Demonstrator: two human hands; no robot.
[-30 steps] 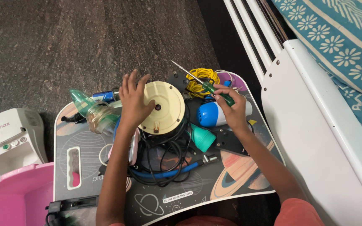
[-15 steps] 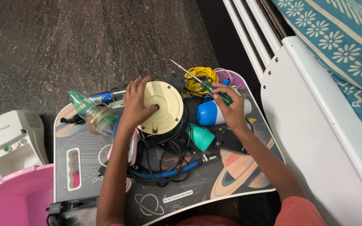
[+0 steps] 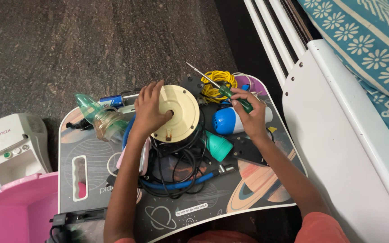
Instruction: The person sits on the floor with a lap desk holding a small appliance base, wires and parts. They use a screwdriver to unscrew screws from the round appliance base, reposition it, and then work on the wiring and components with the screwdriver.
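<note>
Left hand: the left hand (image 3: 148,110) lies flat, fingers spread, on the cream round disc (image 3: 176,113); it presses rather than clasps.
Right hand: the right hand (image 3: 251,114) is closed round the green-handled screwdriver (image 3: 221,89), whose metal shaft points up and left.
Disc: sits atop a tangle of black cables (image 3: 181,166) at the middle of the space-print lap table (image 3: 212,202).
Nearby: yellow wire coil (image 3: 216,83), blue-and-white device (image 3: 228,120), teal cone (image 3: 218,146), clear mask (image 3: 100,118).
Off the table: white nebuliser box (image 3: 10,146), pink tub (image 3: 10,211).
</note>
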